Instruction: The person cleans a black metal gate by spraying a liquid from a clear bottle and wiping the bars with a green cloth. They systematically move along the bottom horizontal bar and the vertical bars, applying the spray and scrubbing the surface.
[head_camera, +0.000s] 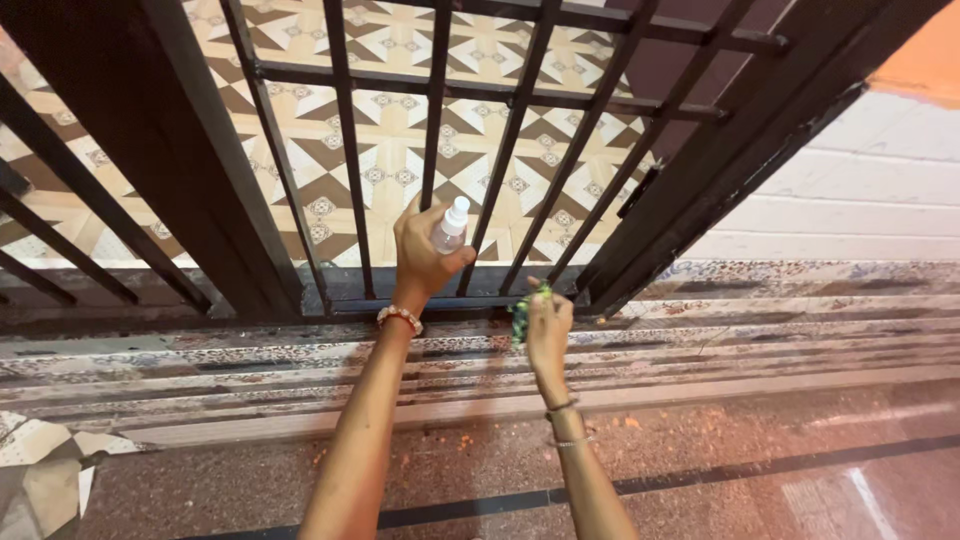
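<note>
the gate (350, 150) looked like dark painted metal, its bars smooth with a dull sheen. the small spray bottle (450, 228) in the left hand (425, 255) seemed clear plastic with a white matt cap. the green scrubber (522, 318) in the right hand (548, 330) looked coarse and fibrous. the floor tiles (400, 120) behind the bars were glossy and patterned. the step (750, 330) looked like worn, speckled stone, rough and stained. the beaded bracelet (400, 319) looked polished.
</note>
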